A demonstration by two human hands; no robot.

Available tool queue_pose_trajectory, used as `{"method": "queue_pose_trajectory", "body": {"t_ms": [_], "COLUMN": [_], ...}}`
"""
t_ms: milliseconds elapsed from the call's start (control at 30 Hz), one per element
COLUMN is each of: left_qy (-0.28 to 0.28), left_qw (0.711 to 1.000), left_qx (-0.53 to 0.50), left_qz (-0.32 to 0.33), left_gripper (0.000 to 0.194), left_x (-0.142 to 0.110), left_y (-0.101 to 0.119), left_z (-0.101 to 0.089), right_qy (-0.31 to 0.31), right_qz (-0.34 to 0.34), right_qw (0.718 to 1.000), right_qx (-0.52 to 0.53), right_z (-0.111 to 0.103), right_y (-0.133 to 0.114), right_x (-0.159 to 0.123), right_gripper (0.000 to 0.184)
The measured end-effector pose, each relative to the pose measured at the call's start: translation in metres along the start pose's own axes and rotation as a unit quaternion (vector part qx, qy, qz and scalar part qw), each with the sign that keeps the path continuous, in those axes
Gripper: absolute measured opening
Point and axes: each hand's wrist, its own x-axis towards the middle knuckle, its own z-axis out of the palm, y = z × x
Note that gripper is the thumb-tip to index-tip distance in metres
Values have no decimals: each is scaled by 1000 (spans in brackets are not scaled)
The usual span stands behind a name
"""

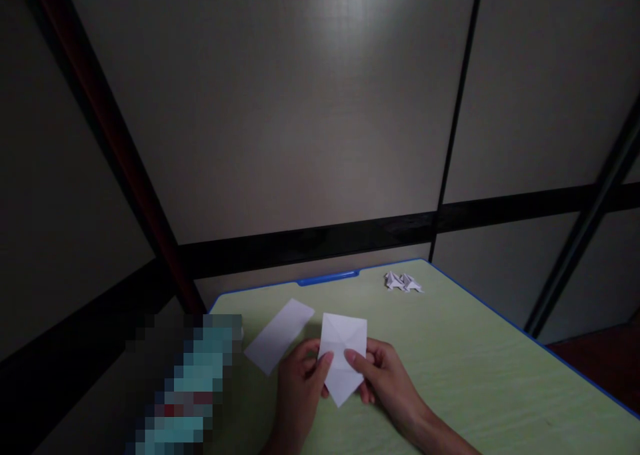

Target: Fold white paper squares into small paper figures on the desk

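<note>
Between my two hands is a folded white sheet of paper (345, 335), held up over the green table. Its top edge is straight, its lower end comes to a point, and crease lines cross its upper half. My left hand (303, 378) grips the left edge, thumb on the front and fingers behind. On the right edge my right hand (383, 375) pinches it the same way. A second white paper (280, 335), a flat rectangle, lies on the table just left of the held one. Fingers behind the paper are partly hidden.
Folded white paper figures (403, 282) stand near the far right corner of the green table (475, 375). A blue handle (328, 278) sits on its blue-rimmed far edge. Cabinet panels (310, 108) rise behind. A blurred-out teal object (195, 381) is at the left.
</note>
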Motion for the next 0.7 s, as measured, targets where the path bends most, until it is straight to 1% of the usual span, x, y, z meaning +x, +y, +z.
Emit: {"method": "queue_pose_trajectory", "body": {"t_ms": [67,167,233,300,367,433,500,533,567,633,700], "left_qy": [-17,-57,-75,-73,-53,-23,5,7,-1,-46,-90], "left_qw": [1000,998,996,996,997,999,1000,1000,999,996,992], "left_qx": [-6,-10,-10,-6,5,11,10,10,11,22,36], "left_qz": [-7,-28,-41,-50,-53,-39,-2,20,42,72,83], "left_gripper": [20,21,22,22,20,19,20,19,17,14,21], "left_x": [2,5,6,7,7,6,4,4,3,2,2], "left_y": [-2,-5,-8,-10,-10,-8,-5,-4,-2,0,1], "left_z": [0,1,2,3,3,2,1,0,-1,-2,-4], "right_qy": [14,40,44,35,19,9,9,11,13,17,19], "right_qz": [0,13,25,32,30,26,25,26,26,20,11], "right_qw": [1000,999,998,999,999,1000,1000,1000,1000,1000,1000], "right_qx": [-8,-19,-21,-16,-9,-10,-12,-10,-8,2,13], "right_z": [0,-1,-1,0,1,1,1,0,0,-1,-1], "right_y": [2,3,3,2,1,0,1,2,3,4,5], "right_x": [0,-1,-1,-1,0,1,2,2,2,3,3], "right_gripper": [33,35,35,35,32,31,31,32,32,33,33]}}
